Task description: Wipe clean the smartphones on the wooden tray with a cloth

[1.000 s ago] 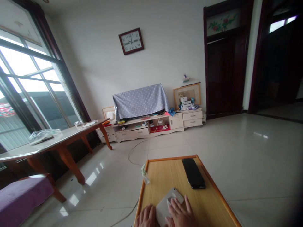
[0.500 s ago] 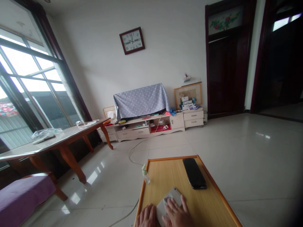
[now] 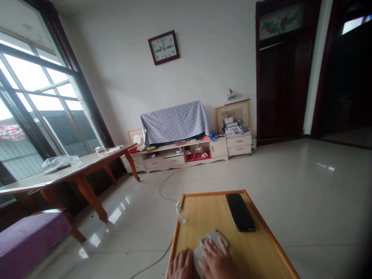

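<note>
A silver tablet (image 3: 198, 255) lies back up on the small wooden table, tilted to the right, with a dark camera spot near its far corner. My right hand (image 3: 218, 259) is spread over it, pressing a small grey cloth (image 3: 202, 241) against its back under the fingertips. At the tablet's left edge, my left hand (image 3: 181, 265) has its fingers bent together and touching the edge. Part of the tablet is hidden beneath my right hand. Farther off on the right lies a black phone (image 3: 240, 212), and a clear pump bottle (image 3: 180, 213) with a pale green top stands at the left edge.
The small table (image 3: 209, 205) has a raised orange-brown rim. A cable (image 3: 154, 265) runs over the tiled floor on its left. A long table (image 3: 87, 164) and a purple-covered seat (image 3: 35, 240) are farther left. A white TV cabinet (image 3: 177, 161) stands by the wall.
My right hand has slid the grey cloth slightly away from me over the tablet's back. My left hand stays at the tablet's edge. The view has shifted slightly.
</note>
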A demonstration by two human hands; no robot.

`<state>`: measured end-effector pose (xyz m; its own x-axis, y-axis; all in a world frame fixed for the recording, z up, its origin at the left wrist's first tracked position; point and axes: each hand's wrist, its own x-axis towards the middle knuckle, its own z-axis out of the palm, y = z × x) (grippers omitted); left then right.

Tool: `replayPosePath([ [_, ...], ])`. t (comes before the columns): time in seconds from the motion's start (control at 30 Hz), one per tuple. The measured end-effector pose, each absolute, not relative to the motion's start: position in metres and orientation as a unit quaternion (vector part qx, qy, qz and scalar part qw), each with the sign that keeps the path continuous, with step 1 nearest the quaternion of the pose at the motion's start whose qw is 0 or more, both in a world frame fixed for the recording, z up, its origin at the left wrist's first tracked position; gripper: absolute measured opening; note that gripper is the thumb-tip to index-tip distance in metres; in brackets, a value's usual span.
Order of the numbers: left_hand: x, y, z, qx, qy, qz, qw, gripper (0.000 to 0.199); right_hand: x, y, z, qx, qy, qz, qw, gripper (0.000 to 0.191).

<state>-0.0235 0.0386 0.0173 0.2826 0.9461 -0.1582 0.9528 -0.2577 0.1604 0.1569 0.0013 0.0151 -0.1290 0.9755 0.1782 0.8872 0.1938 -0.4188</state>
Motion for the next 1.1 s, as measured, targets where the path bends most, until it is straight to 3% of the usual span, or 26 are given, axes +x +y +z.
replayPosePath([
  [0.13,-0.025,0.039,0.019,0.791,0.599,-0.02,0.123,0.074,0.143,0.001,0.008,-0.58,-0.774,0.155,0.203,0.044],
  [0.37,-0.022,0.032,0.024,0.801,0.591,0.007,0.095,0.08,0.163,0.008,0.029,-0.681,-0.681,0.079,0.257,0.049],
  [0.6,-0.022,0.033,0.032,0.786,0.606,-0.003,0.126,0.068,0.134,0.01,0.015,-0.554,-0.789,0.129,0.232,0.042],
  [0.8,-0.021,0.03,0.037,0.801,0.588,0.003,0.115,0.076,0.148,0.015,0.036,-0.644,-0.712,0.117,0.256,0.044],
  [0.97,-0.021,0.031,0.042,0.792,0.594,-0.005,0.142,0.068,0.133,0.014,0.029,-0.594,-0.758,0.154,0.223,0.048],
  [1.1,-0.02,0.027,0.042,0.796,0.592,0.008,0.125,0.078,0.151,0.017,0.025,-0.634,-0.724,0.102,0.253,0.047],
])
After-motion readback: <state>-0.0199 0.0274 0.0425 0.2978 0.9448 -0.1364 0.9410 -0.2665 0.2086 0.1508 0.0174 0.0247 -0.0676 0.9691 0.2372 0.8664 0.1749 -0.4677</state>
